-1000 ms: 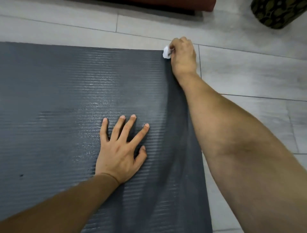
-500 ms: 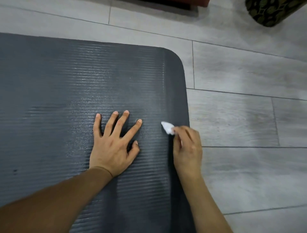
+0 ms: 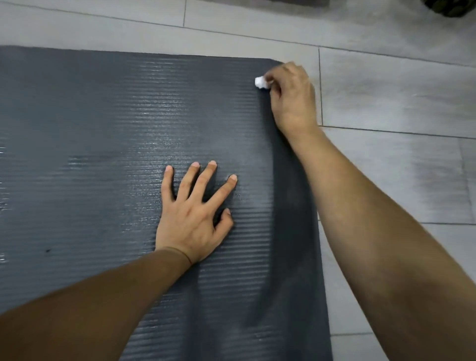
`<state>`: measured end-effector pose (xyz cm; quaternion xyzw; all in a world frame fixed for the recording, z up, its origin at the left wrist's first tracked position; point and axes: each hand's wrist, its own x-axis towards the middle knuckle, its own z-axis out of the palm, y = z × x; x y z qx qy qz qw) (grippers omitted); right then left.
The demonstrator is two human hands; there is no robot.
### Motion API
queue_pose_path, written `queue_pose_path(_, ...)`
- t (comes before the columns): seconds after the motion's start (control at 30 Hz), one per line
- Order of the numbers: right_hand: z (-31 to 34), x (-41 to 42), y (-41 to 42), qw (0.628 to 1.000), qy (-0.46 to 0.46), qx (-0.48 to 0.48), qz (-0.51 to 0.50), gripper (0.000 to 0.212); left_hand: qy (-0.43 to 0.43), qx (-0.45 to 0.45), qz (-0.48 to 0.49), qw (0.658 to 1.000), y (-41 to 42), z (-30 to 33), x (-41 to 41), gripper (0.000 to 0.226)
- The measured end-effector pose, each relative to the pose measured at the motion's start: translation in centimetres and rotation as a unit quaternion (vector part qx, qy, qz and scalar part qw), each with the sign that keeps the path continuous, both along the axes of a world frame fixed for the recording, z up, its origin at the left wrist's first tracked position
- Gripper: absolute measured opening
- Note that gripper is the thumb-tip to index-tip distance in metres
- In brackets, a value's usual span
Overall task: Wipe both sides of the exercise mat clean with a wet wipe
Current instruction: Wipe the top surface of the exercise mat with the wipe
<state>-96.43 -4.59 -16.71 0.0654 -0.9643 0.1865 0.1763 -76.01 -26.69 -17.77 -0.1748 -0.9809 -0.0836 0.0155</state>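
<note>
Grey ribbed exercise mat (image 3: 103, 154) flat on tiled floor (image 3: 386, 90). Left hand (image 3: 192, 219) pressed flat, fingers spread wide. Right hand (image 3: 293, 98) at mat's far right corner, fingers pinching balled wet wipe (image 3: 260, 83).

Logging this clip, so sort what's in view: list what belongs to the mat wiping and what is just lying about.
In the job:
mat, dark grey, flat on the floor
wipe, balled, white
right hand, pinching the wipe at the mat's far right corner
left hand, spread flat on the mat

Lying about:
patterned object, top right, cut off
dark object, top edge
</note>
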Motion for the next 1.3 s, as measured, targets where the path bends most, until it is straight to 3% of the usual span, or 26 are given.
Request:
queue_pose_path(0.2,0.5,15.0,3.9,0.998,-0.032,-0.032,0.037,0.024,0.006,0.016,0.004,1.0,0.0,-0.3,-0.1,0.058)
queue_pose_path(0.4,0.2,6.6,2.5,0.998,-0.02,0.04,-0.038,0.02,0.007,0.027,-0.001,1.0,-0.1,-0.6,-0.1,0.058)
queue_pose_path(0.5,0.1,8.1,3.1,0.998,-0.017,0.048,-0.026,0.02,-0.002,0.023,-0.002,1.0,0.0,-0.8,-0.1,0.057)
queue_pose_path(0.63,-0.1,18.1,3.4,1.0,-0.004,0.012,0.003,0.018,-0.016,0.023,0.001,1.0,-0.2,-0.7,0.0,0.057)
queue_pose_path(0.93,0.6,41.6,1.8,0.993,-0.083,-0.062,-0.055,0.029,-0.081,-0.045,0.017,0.996,0.6,1.3,1.9,0.06)
queue_pose_path(1.03,0.4,41.2,1.7,0.993,-0.072,-0.06,-0.071,0.025,-0.096,-0.002,0.031,0.995,1.3,3.0,8.8,0.065)
queue_pose_path(1.13,0.6,40.3,1.6,0.994,-0.073,-0.038,-0.074,0.022,-0.12,0.023,-0.021,0.992,-1.0,3.9,21.1,0.066)
queue_pose_path(1.3,1.8,43.6,0.3,0.99,-0.094,-0.005,-0.107,0.027,-0.146,-0.029,-0.04,0.988,-8.5,4.2,36.9,0.069)
